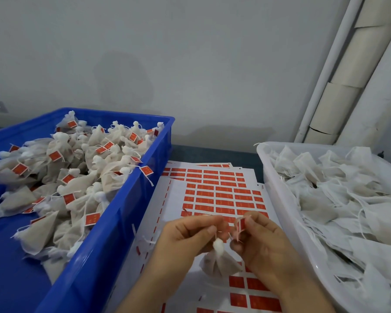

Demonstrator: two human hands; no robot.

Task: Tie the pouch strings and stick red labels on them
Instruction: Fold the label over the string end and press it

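A blue crate (113, 222) of labelled pouches sits left, a white tray (271, 190) of unlabelled ones right, and sticker sheets (212, 193) lie between. Over the sheets, the left hand (190, 236) pinches the string (215, 233). The pouch (219, 260) hangs just below, and the right hand (257, 240) pinches a red label (240, 224).

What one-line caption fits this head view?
Left hand pinches the string of a pouch, right hand a red label, between a blue bin of labelled pouches and a white bin.
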